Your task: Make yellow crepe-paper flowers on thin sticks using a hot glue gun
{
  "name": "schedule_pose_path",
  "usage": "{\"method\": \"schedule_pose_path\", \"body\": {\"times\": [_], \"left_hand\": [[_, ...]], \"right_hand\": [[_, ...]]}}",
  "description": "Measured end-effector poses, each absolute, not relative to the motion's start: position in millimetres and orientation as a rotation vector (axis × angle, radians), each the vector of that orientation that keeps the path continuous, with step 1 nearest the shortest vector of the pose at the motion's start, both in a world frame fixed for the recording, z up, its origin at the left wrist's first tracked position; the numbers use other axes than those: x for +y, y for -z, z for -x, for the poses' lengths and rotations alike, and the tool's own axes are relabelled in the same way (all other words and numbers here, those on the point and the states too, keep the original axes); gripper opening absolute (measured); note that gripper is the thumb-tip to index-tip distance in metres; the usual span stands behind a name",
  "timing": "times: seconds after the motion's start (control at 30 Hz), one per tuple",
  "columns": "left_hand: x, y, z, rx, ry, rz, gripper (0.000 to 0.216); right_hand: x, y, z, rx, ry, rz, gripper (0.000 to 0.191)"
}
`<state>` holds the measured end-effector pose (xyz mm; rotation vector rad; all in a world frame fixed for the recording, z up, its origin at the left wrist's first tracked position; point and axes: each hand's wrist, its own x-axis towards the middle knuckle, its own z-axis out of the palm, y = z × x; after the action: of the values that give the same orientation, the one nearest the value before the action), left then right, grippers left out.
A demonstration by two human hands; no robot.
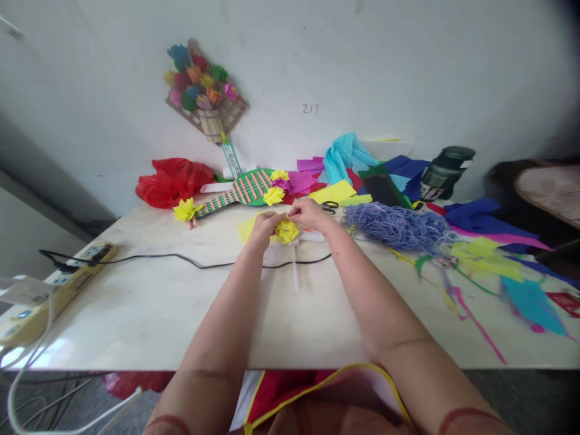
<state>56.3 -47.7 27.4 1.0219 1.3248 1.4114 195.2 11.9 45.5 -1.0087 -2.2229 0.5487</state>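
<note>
A yellow crepe-paper flower [287, 231] is between my two hands, held a little above the table. My left hand [264, 227] has its fingers closed on the flower's left edge. At the flower's top right, my right hand [310, 215] pinches the paper near its rim. Below the flower a thin white stick [295, 272] points toward me. A yellow paper sheet [247, 228] lies just left of my left hand. Behind my hands rests a green guitar-shaped craft [254, 187] with pink strips and paper flowers. Black-handled scissors [330, 207] lie beyond my right hand.
A black cord [176, 255] crosses the table from a power strip [58, 290] at left. On the right are a heap of purple-blue string [399, 228], paper scraps [532, 302] and a dark bottle [447, 172]. A red plastic bag [174, 181] sits at the back left.
</note>
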Motion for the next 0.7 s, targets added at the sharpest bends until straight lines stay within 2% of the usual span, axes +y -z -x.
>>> {"method": "schedule_pose_path", "body": {"times": [0.2,0.47,0.7], "left_hand": [[-47.2,-28.7,-55.2,1.341,-1.389,-1.032,0.023],[-52.8,-33.6,-54.3,1.308,-1.366,-1.086,0.023],[-52.2,-32.3,-53.0,1.291,-1.365,-1.124,0.023]], "right_hand": [[12.7,-45.6,-197.1,-2.166,-0.751,0.983,0.007],[10.0,-48.8,-200.7,-2.126,-0.883,0.956,0.006],[14.3,-44.9,-200.5,-2.094,-0.861,0.897,0.003]]}}
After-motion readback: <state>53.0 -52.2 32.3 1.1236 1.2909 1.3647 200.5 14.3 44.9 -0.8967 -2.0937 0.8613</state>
